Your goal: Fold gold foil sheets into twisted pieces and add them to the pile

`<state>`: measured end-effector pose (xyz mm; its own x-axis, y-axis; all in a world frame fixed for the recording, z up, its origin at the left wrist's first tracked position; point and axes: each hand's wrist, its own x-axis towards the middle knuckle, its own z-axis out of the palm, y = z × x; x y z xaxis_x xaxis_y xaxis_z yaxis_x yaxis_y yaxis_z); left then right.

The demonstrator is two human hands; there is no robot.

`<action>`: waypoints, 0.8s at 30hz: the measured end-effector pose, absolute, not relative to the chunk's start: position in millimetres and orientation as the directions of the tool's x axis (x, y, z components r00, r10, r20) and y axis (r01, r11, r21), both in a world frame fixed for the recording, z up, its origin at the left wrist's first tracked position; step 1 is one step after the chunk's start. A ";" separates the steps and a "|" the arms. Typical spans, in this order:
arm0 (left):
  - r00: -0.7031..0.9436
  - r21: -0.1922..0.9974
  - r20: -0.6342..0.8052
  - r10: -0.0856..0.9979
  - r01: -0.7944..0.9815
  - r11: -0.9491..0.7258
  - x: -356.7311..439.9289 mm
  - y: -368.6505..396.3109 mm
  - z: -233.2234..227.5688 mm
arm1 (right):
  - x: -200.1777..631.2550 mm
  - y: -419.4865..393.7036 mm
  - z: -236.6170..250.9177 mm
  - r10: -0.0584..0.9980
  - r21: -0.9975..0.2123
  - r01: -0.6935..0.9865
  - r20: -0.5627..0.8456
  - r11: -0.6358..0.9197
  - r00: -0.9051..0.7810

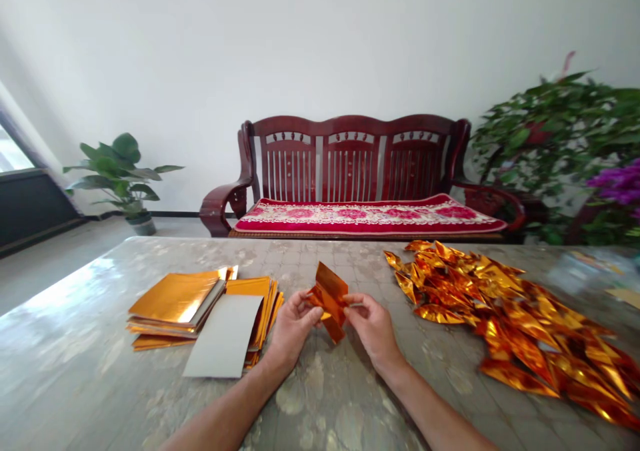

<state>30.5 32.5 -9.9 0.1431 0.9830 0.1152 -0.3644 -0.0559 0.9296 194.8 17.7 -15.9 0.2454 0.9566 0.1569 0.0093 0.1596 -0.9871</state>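
Beyond the held foil point(332, 292) stands a wooden bench point(350, 161).

Home living room: settee point(351, 164), houseplant point(107, 169)

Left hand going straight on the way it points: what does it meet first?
The foil, already pinched in the left hand. Past that, probably the right hand, pinching the foil's other side, though depth is hard to judge here.
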 end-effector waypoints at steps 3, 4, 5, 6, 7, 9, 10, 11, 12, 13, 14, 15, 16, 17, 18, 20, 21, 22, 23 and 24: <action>0.099 0.953 0.112 0.989 -0.294 -0.079 29.7 35.0 -11.7 | 195.2 15.0 -12.5 0.933 -0.944 0.182 0.307 0.275 0.186; 0.089 0.958 0.111 0.990 -0.275 -0.083 29.7 35.3 -12.1 | 195.5 13.4 -10.8 0.918 -0.912 0.256 0.364 0.319 0.155; 0.078 0.962 0.110 0.991 -0.260 -0.086 29.9 35.4 -12.4 | 195.8 11.5 -9.0 0.903 -0.871 0.338 0.413 0.356 0.115; 0.065 0.964 0.109 0.992 -0.249 -0.090 30.0 35.4 -12.6 | 196.0 9.5 -7.3 0.889 -0.822 0.420 0.452 0.384 0.073; 0.049 0.966 0.113 0.992 -0.241 -0.098 30.0 35.3 -13.0 | 196.2 7.6 -5.7 0.874 -0.769 0.494 0.484 0.406 0.034; 0.018 0.968 0.142 0.990 -0.209 -0.135 29.5 35.2 -14.2 | 195.9 4.2 -3.8 0.845 -0.668 0.598 0.534 0.443 -0.029; 0.007 0.970 0.165 0.986 -0.183 -0.161 28.9 35.0 -15.1 | 195.5 3.0 -3.5 0.832 -0.634 0.621 0.553 0.462 -0.054; 0.003 0.971 0.190 0.982 -0.148 -0.187 28.1 34.6 -16.1 | 194.8 2.2 -3.7 0.822 -0.615 0.627 0.566 0.479 -0.073; 0.001 0.971 0.217 0.976 -0.103 -0.216 27.2 34.0 -17.2 | 194.0 1.7 -4.2 0.815 -0.606 0.624 0.573 0.493 -0.087; 0.000 0.969 0.245 0.970 -0.046 -0.244 26.3 33.1 -18.0 | 193.1 1.4 -4.9 0.813 -0.606 0.616 0.575 0.503 -0.097; 0.000 0.962 0.272 0.962 0.015 -0.271 25.6 31.9 -18.7 | 192.3 1.3 -5.6 0.815 -0.612 0.609 0.571 0.504 -0.100; 0.003 0.952 0.298 0.955 0.074 -0.298 25.1 30.5 -19.0 | 191.4 1.4 -6.3 0.821 -0.623 0.605 0.562 0.496 -0.095; 0.012 0.939 0.324 0.946 0.122 -0.323 25.0 29.0 -19.0 | 190.7 1.5 -6.9 0.831 -0.638 0.600 0.549 0.483 -0.085; 0.026 0.926 0.345 0.938 0.155 -0.344 25.1 27.6 -18.8 | 189.9 1.5 -7.4 0.842 -0.655 0.592 0.534 0.469 -0.077; 0.043 0.917 0.360 0.932 0.167 -0.362 25.6 26.2 -18.5 | 189.3 1.5 -7.6 0.852 -0.672 0.583 0.518 0.457 -0.072; 0.067 0.910 0.378 0.923 0.157 -0.384 27.0 24.1 -18.1 | 187.9 0.9 -7.5 0.869 -0.703 0.559 0.490 0.440 -0.069; 0.070 0.908 0.384 0.920 0.149 -0.391 27.7 23.3 -18.1 | 187.3 0.5 -7.3 0.876 -0.716 0.548 0.477 0.432 -0.069; 0.067 0.906 0.392 0.918 0.144 -0.398 28.3 22.7 -18.3 | 186.6 0.1 -7.0 0.883 -0.726 0.541 0.464 0.423 -0.068; 0.061 0.902 0.402 0.914 0.145 -0.406 28.8 22.2 -18.4 | 186.1 -0.3 -6.8 0.889 -0.734 0.539 0.453 0.412 -0.064; 0.053 0.897 0.413 0.909 0.151 -0.416 29.0 21.9 -18.4 | 185.8 -0.5 -6.7 0.895 -0.740 0.541 0.442 0.400 -0.057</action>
<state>29.0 21.9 -18.4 0.0531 0.9092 0.4130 0.1512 -0.4162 0.8966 185.8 -0.5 -6.7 -0.0574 0.8950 0.4424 0.5405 0.4004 -0.7400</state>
